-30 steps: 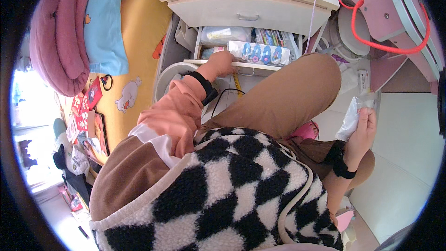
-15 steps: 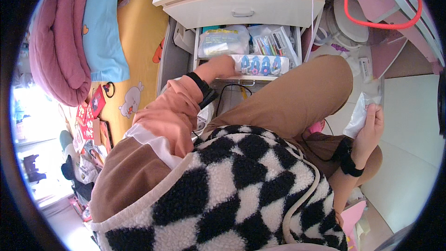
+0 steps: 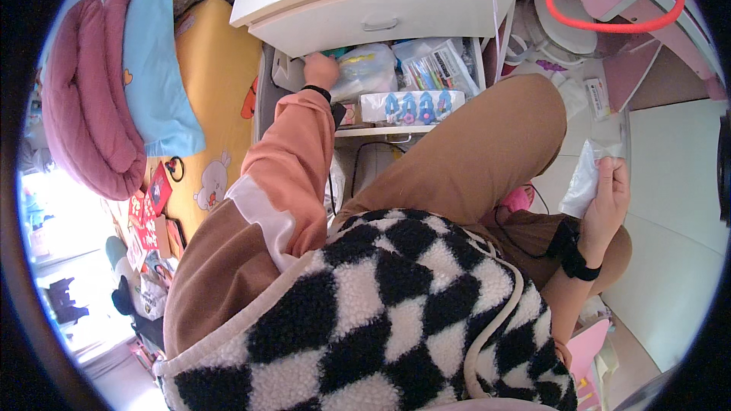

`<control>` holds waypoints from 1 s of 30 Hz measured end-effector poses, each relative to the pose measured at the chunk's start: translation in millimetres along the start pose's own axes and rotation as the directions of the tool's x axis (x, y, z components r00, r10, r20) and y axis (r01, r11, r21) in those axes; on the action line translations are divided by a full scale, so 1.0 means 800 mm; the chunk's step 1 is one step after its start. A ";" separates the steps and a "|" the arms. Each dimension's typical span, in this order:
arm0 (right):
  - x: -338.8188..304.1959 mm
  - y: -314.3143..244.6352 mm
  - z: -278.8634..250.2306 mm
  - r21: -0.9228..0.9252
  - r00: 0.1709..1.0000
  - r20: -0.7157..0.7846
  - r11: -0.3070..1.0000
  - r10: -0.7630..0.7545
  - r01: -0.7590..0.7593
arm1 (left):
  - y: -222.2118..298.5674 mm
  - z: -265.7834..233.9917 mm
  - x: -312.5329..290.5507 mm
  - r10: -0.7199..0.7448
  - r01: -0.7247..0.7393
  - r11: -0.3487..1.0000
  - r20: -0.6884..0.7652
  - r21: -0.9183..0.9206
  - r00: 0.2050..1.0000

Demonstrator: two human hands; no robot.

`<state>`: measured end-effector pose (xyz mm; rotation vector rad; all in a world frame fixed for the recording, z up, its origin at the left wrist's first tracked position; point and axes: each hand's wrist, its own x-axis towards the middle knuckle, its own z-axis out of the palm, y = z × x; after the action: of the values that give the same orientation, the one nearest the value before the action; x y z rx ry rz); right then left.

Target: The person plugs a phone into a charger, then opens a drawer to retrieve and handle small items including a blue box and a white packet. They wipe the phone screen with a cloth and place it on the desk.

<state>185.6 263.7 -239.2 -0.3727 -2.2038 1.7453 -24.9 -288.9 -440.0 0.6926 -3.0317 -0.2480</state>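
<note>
My left hand [image 3: 321, 70] reaches into the far left corner of an open white drawer [image 3: 365, 132]. Its fingers point down and away, largely hidden, so what they touch cannot be seen. Just right of it lies a clear plastic bag [image 3: 368, 68] with yellow print. Farther right is a clear pouch [image 3: 440, 68] of colourful pens. A white card with blue hair clips [image 3: 415, 108] stands along the drawer's front. Out to the right, above my bent leg, my right hand [image 3: 608, 194] is closed on a crumpled whitish plastic bag [image 3: 582, 183].
Above the open drawer is a closed drawer [image 3: 381, 21] of the white cabinet. A yellow mattress [image 3: 217, 68] with a blue cloth [image 3: 164, 84] and rolled pink quilt [image 3: 91, 99] lies left. A red cord [image 3: 609, 27] hangs at upper right by pink furniture.
My left hand has left the hair clip card and moved left and deeper to the drawer's far left corner. The card stays at the front. My right hand still holds the plastic bag.
</note>
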 end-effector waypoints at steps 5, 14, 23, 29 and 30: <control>0.000 -0.007 0.004 0.041 1.000 0.023 0.999 0.003 -0.004 | 0.008 0.023 0.022 -0.148 0.148 0.980 0.013 -0.133 0.989; 0.000 -0.017 0.011 0.023 0.995 0.059 0.996 0.085 -0.086 | 0.022 0.054 0.020 -0.098 0.111 0.877 0.054 -0.468 0.994; 0.003 -0.017 0.015 0.018 0.991 0.053 0.992 0.123 -0.124 | 0.031 0.058 0.019 -0.076 0.016 0.811 -0.078 -0.585 0.994; 0.001 -0.018 0.012 0.047 0.990 0.057 0.990 0.129 -0.132 | 0.032 0.038 0.012 -0.086 -0.033 0.784 -0.161 -0.620 0.983; 0.000 -0.019 0.011 0.042 0.991 0.060 0.991 0.121 -0.124 | 0.030 0.034 0.009 -0.114 -0.011 0.793 -0.167 -0.609 0.979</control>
<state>182.0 252.4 -225.9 -0.4618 -2.2196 1.8889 -43.2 -266.4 -462.8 0.6800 -2.5020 -1.0337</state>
